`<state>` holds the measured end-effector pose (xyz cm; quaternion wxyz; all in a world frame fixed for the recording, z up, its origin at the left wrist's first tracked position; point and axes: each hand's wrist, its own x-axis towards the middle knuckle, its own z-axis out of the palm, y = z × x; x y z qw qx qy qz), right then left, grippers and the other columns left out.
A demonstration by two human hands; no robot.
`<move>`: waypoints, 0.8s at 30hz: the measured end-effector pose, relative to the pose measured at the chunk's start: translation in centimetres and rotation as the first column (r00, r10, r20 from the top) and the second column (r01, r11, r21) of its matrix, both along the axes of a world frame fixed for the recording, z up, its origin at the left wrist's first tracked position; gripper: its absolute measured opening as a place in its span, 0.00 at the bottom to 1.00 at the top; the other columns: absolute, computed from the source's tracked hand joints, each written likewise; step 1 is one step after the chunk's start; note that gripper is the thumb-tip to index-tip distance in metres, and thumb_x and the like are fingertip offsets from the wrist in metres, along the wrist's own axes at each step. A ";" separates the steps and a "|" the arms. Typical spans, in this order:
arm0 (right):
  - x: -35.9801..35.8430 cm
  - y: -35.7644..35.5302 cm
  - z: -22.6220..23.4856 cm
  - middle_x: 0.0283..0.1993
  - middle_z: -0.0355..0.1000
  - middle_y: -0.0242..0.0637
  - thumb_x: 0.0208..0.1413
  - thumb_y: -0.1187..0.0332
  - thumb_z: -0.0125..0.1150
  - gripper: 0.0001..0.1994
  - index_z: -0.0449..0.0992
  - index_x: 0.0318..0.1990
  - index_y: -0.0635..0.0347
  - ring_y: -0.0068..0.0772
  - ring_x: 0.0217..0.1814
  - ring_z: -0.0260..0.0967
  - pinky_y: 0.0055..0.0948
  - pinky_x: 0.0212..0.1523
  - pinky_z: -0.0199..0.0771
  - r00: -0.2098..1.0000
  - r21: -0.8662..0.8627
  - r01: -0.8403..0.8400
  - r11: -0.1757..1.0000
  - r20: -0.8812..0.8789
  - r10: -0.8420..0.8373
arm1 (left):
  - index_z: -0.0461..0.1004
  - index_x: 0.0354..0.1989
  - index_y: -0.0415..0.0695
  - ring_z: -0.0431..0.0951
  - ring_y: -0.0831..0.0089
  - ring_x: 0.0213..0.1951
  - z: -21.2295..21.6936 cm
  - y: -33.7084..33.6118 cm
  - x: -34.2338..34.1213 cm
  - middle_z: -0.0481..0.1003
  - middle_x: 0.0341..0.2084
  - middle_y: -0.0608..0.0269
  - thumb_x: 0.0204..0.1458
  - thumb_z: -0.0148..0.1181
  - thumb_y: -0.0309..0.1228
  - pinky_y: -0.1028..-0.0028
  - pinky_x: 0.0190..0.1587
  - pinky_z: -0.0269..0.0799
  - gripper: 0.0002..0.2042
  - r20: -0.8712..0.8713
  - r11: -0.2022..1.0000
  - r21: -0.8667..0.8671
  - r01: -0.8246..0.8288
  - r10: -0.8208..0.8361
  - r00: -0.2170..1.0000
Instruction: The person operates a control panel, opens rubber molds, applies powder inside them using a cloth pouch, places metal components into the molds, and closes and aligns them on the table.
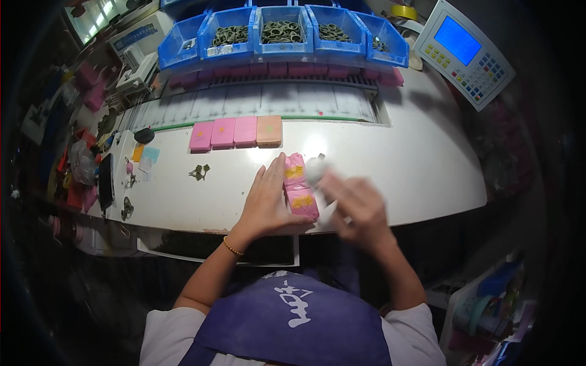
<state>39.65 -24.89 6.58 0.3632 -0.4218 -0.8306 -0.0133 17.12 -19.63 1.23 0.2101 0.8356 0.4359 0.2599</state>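
Observation:
Two pink rubber mould pieces [303, 199] with yellow patterns on their upper faces lie end to end on the white table. My left hand [267, 198] spans their left side, fingers along the edge and thumb at the near end. Just right of them, my right hand [360, 207] is blurred by motion. It grips a white cloth bundle [315, 171], whose rounded end is beside the far piece. Farther back stand three pink blocks [223, 132] and an orange-brown block [268, 131] in a row. Small dark green branched pieces [199, 172] lie left of my left hand.
Blue bins [282, 30] with many dark green pieces line the back. A control panel [464, 52] with a blue screen stands back right. A pale slatted strip [256, 102] crosses behind the blocks. At left are a black object [144, 135] and paper slips [149, 160].

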 end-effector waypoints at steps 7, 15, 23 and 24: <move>-2.4 1.8 -0.4 0.56 0.75 0.37 0.40 0.73 0.65 0.25 0.77 0.52 0.57 0.43 0.38 0.71 0.38 0.40 0.75 0.999 -0.105 0.019 0.994 0.033 -0.016 | 0.43 0.71 0.28 0.56 0.50 0.71 0.3 0.4 0.3 0.55 0.69 0.36 0.27 0.77 0.59 0.56 0.73 0.46 0.68 -0.002 0.991 -0.129 -0.019 0.019 1.000; 0.0 4.1 0.9 0.59 0.73 0.41 0.42 0.72 0.63 0.20 0.79 0.48 0.59 0.48 0.48 0.71 0.40 0.50 0.73 0.996 -0.265 0.083 0.961 0.051 -0.072 | 0.41 0.72 0.28 0.56 0.48 0.70 0.3 -0.4 -0.4 0.55 0.69 0.38 0.29 0.77 0.58 0.57 0.73 0.44 0.68 0.071 0.997 -0.072 -0.014 0.019 0.997; -2.9 -0.2 -4.0 0.61 0.65 0.49 0.55 0.70 0.66 0.39 0.54 0.73 0.57 0.46 0.60 0.63 0.38 0.62 0.63 0.913 -0.627 -0.151 0.764 -0.385 -0.136 | 0.60 0.68 0.39 0.76 0.66 0.53 -1.0 -2.0 1.0 0.71 0.49 0.54 0.54 0.67 0.27 0.69 0.54 0.74 0.33 0.571 0.992 -0.124 -0.001 0.072 0.818; -3.1 0.1 -5.2 0.53 0.68 0.45 0.58 0.70 0.65 0.35 0.57 0.72 0.59 0.36 0.51 0.68 0.30 0.53 0.69 0.866 -0.507 -0.162 0.847 -0.485 -0.124 | 0.67 0.62 0.37 0.77 0.70 0.51 -0.6 -2.1 1.9 0.74 0.46 0.58 0.57 0.62 0.22 0.73 0.51 0.75 0.24 0.642 0.983 -0.182 0.023 0.101 0.760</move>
